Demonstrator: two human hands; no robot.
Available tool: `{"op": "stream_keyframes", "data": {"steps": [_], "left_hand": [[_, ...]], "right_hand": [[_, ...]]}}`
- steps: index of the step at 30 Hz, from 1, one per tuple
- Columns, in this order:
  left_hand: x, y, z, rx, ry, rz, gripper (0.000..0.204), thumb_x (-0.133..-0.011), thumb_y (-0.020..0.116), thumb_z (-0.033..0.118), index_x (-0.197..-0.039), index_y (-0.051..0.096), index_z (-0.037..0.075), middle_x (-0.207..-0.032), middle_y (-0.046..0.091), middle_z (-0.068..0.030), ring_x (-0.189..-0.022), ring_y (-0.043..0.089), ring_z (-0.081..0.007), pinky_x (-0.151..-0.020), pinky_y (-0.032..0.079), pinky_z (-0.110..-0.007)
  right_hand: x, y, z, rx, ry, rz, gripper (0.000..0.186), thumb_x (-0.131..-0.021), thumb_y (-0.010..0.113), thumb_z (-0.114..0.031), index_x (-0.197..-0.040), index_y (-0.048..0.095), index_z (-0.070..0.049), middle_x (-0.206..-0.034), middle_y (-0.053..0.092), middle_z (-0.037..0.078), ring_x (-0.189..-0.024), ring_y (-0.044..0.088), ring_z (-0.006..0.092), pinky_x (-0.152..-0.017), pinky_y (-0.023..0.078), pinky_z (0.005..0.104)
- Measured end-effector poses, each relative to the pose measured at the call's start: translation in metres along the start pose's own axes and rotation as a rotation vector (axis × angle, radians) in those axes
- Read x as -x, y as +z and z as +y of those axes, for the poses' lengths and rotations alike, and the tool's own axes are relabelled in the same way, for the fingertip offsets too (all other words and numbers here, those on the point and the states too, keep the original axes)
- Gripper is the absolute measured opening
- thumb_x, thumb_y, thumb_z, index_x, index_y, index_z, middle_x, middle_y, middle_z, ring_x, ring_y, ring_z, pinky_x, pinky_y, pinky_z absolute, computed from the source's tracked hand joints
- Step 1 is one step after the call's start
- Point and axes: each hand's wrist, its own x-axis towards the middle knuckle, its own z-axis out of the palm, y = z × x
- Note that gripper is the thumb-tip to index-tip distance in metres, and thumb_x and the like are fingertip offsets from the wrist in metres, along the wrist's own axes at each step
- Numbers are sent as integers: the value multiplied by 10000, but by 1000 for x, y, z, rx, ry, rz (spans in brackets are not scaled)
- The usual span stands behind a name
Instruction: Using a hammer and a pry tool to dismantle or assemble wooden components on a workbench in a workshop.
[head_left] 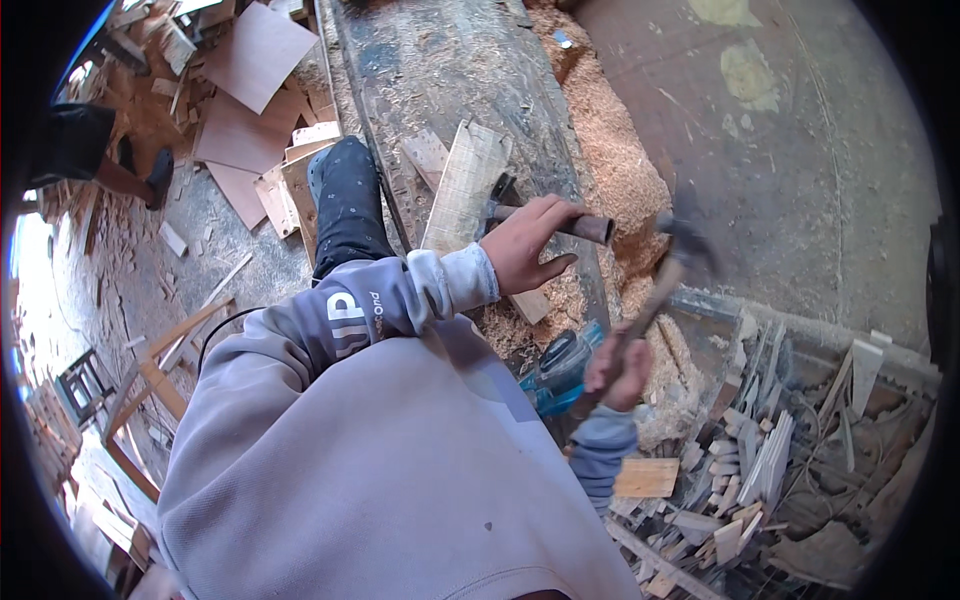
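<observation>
Workbench (440, 60) biggest: long, flat, worn grey top w/ dust & shavings. Lower R, low-walled bay (730, 308) full of wood offcuts (765, 465): slats, wedges, small blocks, all jumbled. Sawdust heap (620, 150) along bench's R side, orange-tan, loose & fluffy. Upper L, thin pinkish sheets (260, 55), flat, straight-edged, overlapping askew. Pale rough-sawn plank (465, 180) lies slanted on bench, just beside L hand. Hammer (660, 290), dark head + long straight handle, blurred, is raised on R side w/ head pointing away from body; R hand (620, 368) has fingers wrapped round its handle. Blue plastic-looking item (568, 365), kind unclear, partly hidden near R hand. L hand (535, 240) lies over dark, round, blunt-ended tool handle (597, 229) above bench; thumb sticks out apart, can't tell if fingers close round it.
</observation>
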Motion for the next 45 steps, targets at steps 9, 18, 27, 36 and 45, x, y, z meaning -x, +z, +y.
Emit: {"op": "stream_keyframes", "data": {"steps": [9, 18, 27, 36, 45], "left_hand": [[9, -10, -45, -144, -21, -103, 486, -719, 645, 99, -1188, 516, 102, -1065, 541, -127, -998, 544, -311, -882, 392, -404], [12, 14, -75, 29, -153, -7, 293, -741, 718, 134, -962, 535, 79, -891, 557, -105, -880, 551, -326, -786, 401, -399], [16, 27, -77, 18, -86, 18, 268, -769, 733, 194, -932, 538, 110, -855, 531, -72, -865, 541, -277, -791, 352, -373], [23, 33, -86, 10, -75, 67, 242, -782, 732, 202, -877, 522, 125, -820, 518, -45, -818, 520, -243, -785, 328, -357], [19, 40, -89, -14, -48, 60, 232, -776, 725, 175, -887, 525, 136, -819, 514, -37, -845, 529, -242, -819, 321, -367]], "right_hand": [[-70, -13, -121, 657, 391, -162, 363, -989, 501, -387, -977, 486, -25, -617, 470, 48, -406, 451, 109, -352, 374, 249], [-125, -2, -169, 170, 25, -166, 369, -996, 467, -403, -872, 470, -56, -593, 490, 60, -348, 452, 130, -258, 378, 266], [-131, -17, -183, 531, 147, -358, 351, -988, 492, -389, -895, 485, -51, -553, 492, 40, -348, 445, 118, -294, 368, 255], [-83, -18, -162, 889, 656, -492, 352, -961, 552, -373, -896, 565, -28, -603, 543, 33, -409, 477, 91, -372, 380, 237], [-91, -10, -177, 593, 198, -448, 329, -956, 544, -359, -880, 475, -46, -656, 519, 88, -368, 466, 157, -299, 396, 292]]}}
